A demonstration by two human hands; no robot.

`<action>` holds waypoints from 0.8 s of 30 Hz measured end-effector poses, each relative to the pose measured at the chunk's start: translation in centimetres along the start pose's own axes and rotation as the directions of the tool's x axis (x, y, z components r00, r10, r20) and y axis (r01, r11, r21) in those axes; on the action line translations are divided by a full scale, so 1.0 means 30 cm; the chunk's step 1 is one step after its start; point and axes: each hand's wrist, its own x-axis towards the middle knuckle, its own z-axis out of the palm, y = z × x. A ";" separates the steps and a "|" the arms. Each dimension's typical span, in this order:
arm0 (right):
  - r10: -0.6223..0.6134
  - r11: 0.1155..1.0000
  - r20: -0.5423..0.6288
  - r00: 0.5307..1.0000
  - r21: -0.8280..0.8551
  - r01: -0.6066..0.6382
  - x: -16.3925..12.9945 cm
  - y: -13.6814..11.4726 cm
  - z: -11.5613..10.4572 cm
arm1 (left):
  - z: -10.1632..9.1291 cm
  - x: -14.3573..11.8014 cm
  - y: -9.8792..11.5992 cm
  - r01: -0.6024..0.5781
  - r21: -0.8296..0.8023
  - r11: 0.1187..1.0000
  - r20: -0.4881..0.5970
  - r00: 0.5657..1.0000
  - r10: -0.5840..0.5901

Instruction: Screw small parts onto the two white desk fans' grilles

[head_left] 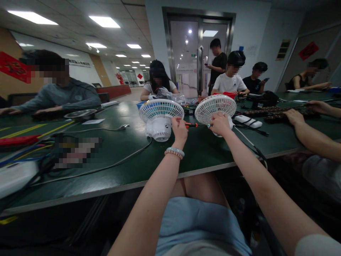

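A screwdriver (192,124) with an orange and black handle pokes out from the closed fingers of my left hand (180,128). Its thin shaft points right, toward a small teal-tipped piece (209,126) at my right fingertips. My right hand (221,123) is closed in front of a white fan (213,105) with a round grille; what its fingers grip is largely hidden. Just left of my left hand stands another white fan (159,128), its motor housing toward me and its grille facing away.
Cables (128,154) trail over the green table (117,142). A white power strip (248,121) lies to the right, near a co-worker's hands (295,116). A blurred white device (18,177) and coloured wires are at left. Other people sit across the table.
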 end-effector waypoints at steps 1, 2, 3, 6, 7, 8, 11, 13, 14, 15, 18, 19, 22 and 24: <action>0.002 1.000 0.004 1.000 0.000 -0.002 0.000 0.000 -0.001 | 0.001 0.001 -0.001 0.030 -0.072 0.997 0.017 0.999 -0.029; 0.004 1.000 0.007 1.000 0.000 -0.004 0.000 -0.001 -0.001 | 0.002 0.001 -0.001 0.052 -0.128 0.990 0.031 0.998 -0.049; 0.006 1.000 0.008 1.000 -0.001 -0.006 0.000 -0.002 -0.001 | 0.003 0.002 -0.001 0.071 -0.165 0.984 0.038 0.997 -0.066; 0.005 1.000 0.001 1.000 -0.005 -0.005 0.001 -0.003 -0.001 | 0.007 0.003 0.004 0.126 -0.201 0.971 0.033 0.992 -0.122; 0.002 1.000 -0.004 1.000 -0.007 -0.002 0.001 -0.003 -0.001 | 0.007 0.002 0.006 0.143 -0.202 0.969 0.036 0.990 -0.139; -0.001 1.000 -0.008 1.000 -0.008 0.001 0.001 -0.002 0.000 | 0.008 0.001 0.009 0.159 -0.200 0.967 0.042 0.987 -0.154; -0.004 1.000 -0.013 1.000 -0.008 0.004 0.001 -0.001 0.002 | 0.009 -0.002 0.017 0.181 -0.172 0.968 0.076 0.982 -0.170; -0.002 1.000 -0.009 1.000 -0.003 0.002 0.000 0.000 0.002 | 0.009 -0.004 0.019 0.168 -0.144 0.975 0.094 0.983 -0.155; 0.000 1.000 -0.007 1.000 0.001 0.000 0.000 0.000 0.002 | 0.009 -0.004 0.020 0.159 -0.132 0.978 0.100 0.984 -0.147; 0.001 1.000 -0.004 1.000 0.004 -0.001 0.000 0.000 0.001 | 0.009 -0.004 0.020 0.152 -0.122 0.981 0.104 0.985 -0.140; 0.003 1.000 0.002 1.000 0.010 -0.003 -0.002 -0.001 -0.002 | 0.009 -0.003 0.017 0.141 -0.118 0.983 0.117 0.985 -0.127; 0.002 1.000 0.001 1.000 0.011 -0.002 -0.002 -0.001 -0.003 | 0.008 -0.003 0.015 0.138 -0.125 0.982 0.117 0.985 -0.123; 0.006 1.000 -0.007 1.000 0.010 -0.006 -0.002 -0.001 -0.002 | 0.007 0.000 0.006 0.124 -0.154 0.980 0.100 0.989 -0.109; 0.007 1.000 -0.014 1.000 0.009 -0.007 -0.001 -0.001 0.000 | 0.007 0.002 -0.001 0.109 -0.164 0.980 0.079 0.992 -0.097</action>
